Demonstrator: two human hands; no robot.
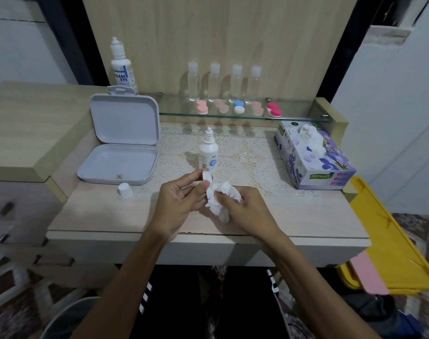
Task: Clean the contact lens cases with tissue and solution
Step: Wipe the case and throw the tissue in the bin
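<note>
My left hand (180,200) pinches a small white lens case part (206,176) between thumb and fingertips, just above the table's front middle. My right hand (246,209) grips a crumpled white tissue (219,198) pressed against that part. A small white solution bottle (208,151) stands uncapped right behind my hands, and its white cap (124,190) lies to the left near the open box. Several lens cases sit on the glass shelf (294,118): pink (202,107), peach (223,106), blue and white (238,106), peach (257,108), and red and white (274,109).
An open white plastic box (120,152) lies at the left. A large solution bottle (121,67) stands behind it. Several clear small bottles (214,80) line the shelf. A purple tissue box (313,155) sits at the right. A yellow bin (389,245) stands beside the table's right edge.
</note>
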